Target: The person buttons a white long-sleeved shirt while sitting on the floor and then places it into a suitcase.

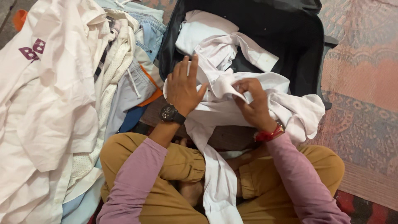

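White shirt [232,93] – thin matt cloth, creased; suitcase [290,49] – black matt fabric; rug [365,83] – woven.

Home floor: patterned rug [365,83], clothes pile [62,103], open black suitcase [298,45].

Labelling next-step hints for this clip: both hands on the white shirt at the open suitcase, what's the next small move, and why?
Probably smooth the white shirt flat before folding. The left hand lies open on the bunched cloth and the right hand pinches a fold, while one part trails down over the lap and the rest spills crumpled over the edge of the black suitcase.
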